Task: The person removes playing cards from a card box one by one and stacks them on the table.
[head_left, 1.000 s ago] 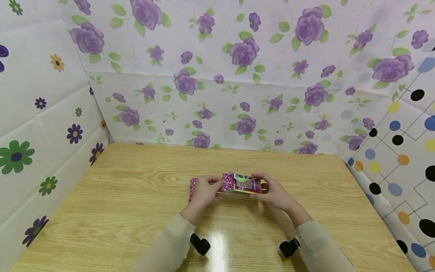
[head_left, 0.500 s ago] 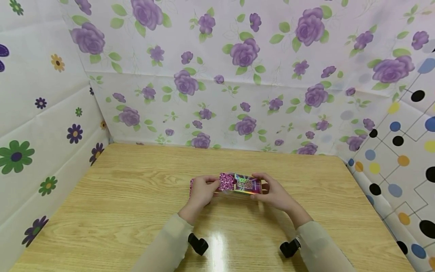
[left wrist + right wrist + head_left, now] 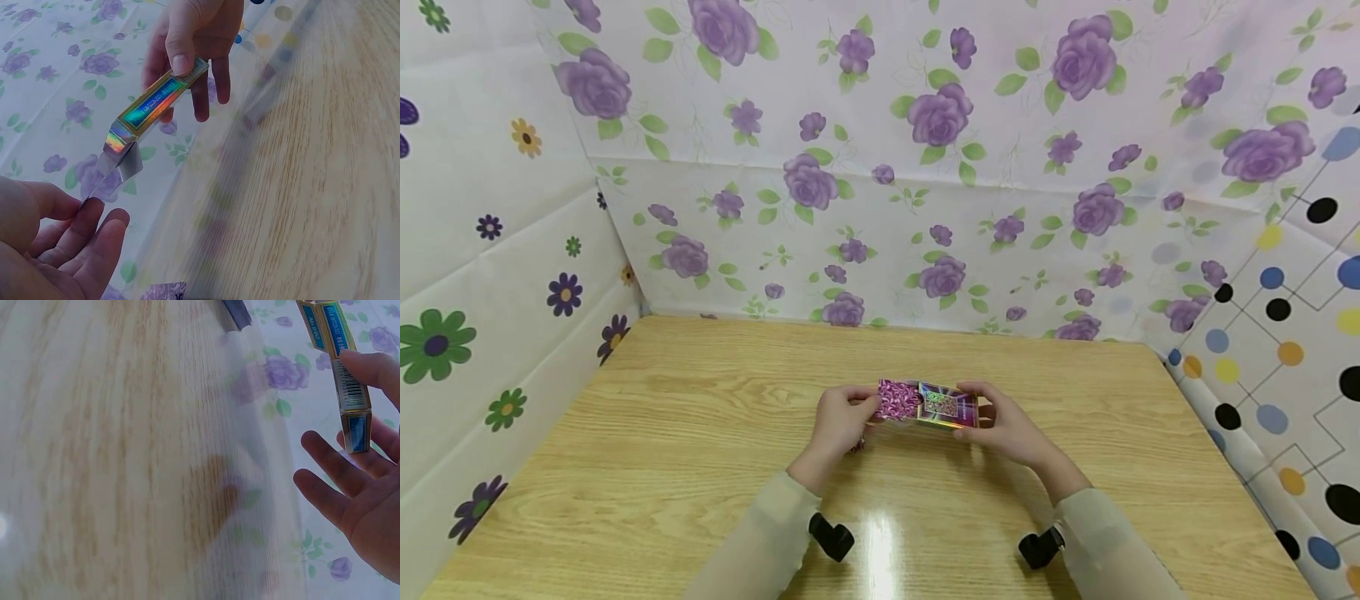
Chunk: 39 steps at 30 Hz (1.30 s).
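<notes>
My left hand (image 3: 838,421) pinches the outer edge of a pink-and-white patterned card (image 3: 898,400) between thumb and fingers. The card's other end is inside a shiny purple-and-gold card box (image 3: 946,405). At the box's far end, my right hand (image 3: 1003,425) grips it by the sides, thumb and fingers on opposite edges. From the left wrist, the box (image 3: 153,103) shows a rainbow-foil narrow side, with an end flap (image 3: 129,161) hanging open near the card. Beneath my left hand lies another patterned card (image 3: 857,447), mostly hidden by that hand.
Both hands work over a wooden table (image 3: 700,467). Behind it hangs a white cloth (image 3: 880,225) with purple roses; flowered and dotted cloths (image 3: 1262,333) close off the sides. Each wrist carries a small black camera (image 3: 831,537).
My left hand has shifted left, sliding the card farther out of the box. It now covers more of the card on the table. My right hand and the box stay nearly still.
</notes>
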Tool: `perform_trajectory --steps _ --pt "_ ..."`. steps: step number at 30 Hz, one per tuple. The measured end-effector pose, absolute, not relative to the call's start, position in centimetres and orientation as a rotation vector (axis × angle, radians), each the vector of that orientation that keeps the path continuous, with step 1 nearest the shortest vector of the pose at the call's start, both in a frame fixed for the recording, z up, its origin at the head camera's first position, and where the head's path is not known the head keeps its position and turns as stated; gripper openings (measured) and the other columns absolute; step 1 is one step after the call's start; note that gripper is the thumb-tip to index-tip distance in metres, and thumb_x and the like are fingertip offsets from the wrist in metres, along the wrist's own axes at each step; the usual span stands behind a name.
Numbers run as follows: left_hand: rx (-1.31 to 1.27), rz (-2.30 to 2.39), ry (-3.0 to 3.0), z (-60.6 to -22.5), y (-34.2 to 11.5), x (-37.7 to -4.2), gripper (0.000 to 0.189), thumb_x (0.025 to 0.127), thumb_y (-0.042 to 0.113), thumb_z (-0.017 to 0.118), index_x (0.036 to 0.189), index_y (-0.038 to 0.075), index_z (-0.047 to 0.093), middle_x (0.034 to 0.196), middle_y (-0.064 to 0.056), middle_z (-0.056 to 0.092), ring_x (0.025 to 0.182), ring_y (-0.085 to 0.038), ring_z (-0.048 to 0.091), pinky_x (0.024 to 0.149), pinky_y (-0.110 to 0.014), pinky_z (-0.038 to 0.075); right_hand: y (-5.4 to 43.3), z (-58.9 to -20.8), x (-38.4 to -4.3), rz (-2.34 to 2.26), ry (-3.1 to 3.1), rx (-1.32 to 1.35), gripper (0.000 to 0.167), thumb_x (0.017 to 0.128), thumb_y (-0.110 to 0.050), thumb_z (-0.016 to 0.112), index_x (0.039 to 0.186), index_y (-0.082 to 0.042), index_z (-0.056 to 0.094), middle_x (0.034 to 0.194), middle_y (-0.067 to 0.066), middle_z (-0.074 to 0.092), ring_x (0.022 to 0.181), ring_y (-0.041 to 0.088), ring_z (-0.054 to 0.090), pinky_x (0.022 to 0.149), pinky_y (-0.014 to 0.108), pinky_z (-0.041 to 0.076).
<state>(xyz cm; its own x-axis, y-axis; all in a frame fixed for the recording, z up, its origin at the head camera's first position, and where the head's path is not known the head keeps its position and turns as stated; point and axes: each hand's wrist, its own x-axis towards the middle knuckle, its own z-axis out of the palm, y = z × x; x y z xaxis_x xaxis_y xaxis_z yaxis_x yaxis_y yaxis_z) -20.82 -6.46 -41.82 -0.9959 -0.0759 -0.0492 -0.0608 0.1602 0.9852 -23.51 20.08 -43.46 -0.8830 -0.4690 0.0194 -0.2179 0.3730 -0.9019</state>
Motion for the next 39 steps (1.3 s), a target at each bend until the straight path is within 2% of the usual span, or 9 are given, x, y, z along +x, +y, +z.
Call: perform_trajectory --steps 8,17,25,32,39 --pt "0.172 -2.028 -2.378 -41.9 -6.9 -20.9 0.019 0.090 0.005 0.060 0.102 -0.007 0.067 0.084 -0.020 0.070 0.063 -0.018 0.067 0.063 -0.040 0.059 20.2 -43.4 -23.4 -1.493 2.414 -0.600 0.073 0.080 -0.023 0.076 0.141 -0.009 0.038 0.146 0.014 0.038 0.113 0.034 0.056 0.096 0.046 0.048" --pt "0.203 -2.043 -2.348 -41.5 -7.4 -20.8 0.018 0.089 0.004 0.061 0.101 -0.007 0.068 0.082 -0.020 0.070 0.057 -0.013 0.064 0.062 -0.040 0.059 20.2 -43.3 -23.2 -1.487 2.415 -0.577 0.074 0.081 -0.025 0.076 0.142 -0.008 0.037 0.146 0.015 0.038 0.113 0.033 0.056 0.096 0.045 0.049" --pt "0.249 -2.028 -2.363 -41.5 -7.8 -20.8 0.018 0.089 0.006 0.061 0.101 -0.005 0.068 0.082 -0.017 0.070 0.059 -0.017 0.065 0.057 -0.031 0.058 20.4 -43.5 -23.3 -1.483 2.426 -0.571 0.075 0.080 -0.027 0.076 0.141 -0.008 0.037 0.146 0.015 0.039 0.113 0.033 0.057 0.096 0.045 0.049" --pt "0.269 -2.029 -2.360 -41.6 -8.0 -20.8 0.018 0.089 0.007 0.062 0.102 -0.005 0.068 0.082 -0.015 0.069 0.061 -0.015 0.064 0.062 -0.034 0.059 20.5 -43.7 -23.4 -1.483 2.443 -0.562 0.073 0.079 -0.028 0.076 0.140 -0.013 0.039 0.145 0.013 0.040 0.113 0.032 0.058 0.096 0.042 0.049" --pt "0.263 -2.032 -2.356 -41.5 -8.3 -20.8 0.018 0.089 0.008 0.062 0.101 -0.004 0.069 0.080 -0.014 0.069 0.063 -0.021 0.066 0.065 -0.040 0.059 20.6 -43.7 -23.4 -1.494 2.424 -0.569 0.074 0.079 -0.028 0.076 0.140 -0.012 0.038 0.145 0.015 0.039 0.113 0.033 0.057 0.095 0.041 0.050"
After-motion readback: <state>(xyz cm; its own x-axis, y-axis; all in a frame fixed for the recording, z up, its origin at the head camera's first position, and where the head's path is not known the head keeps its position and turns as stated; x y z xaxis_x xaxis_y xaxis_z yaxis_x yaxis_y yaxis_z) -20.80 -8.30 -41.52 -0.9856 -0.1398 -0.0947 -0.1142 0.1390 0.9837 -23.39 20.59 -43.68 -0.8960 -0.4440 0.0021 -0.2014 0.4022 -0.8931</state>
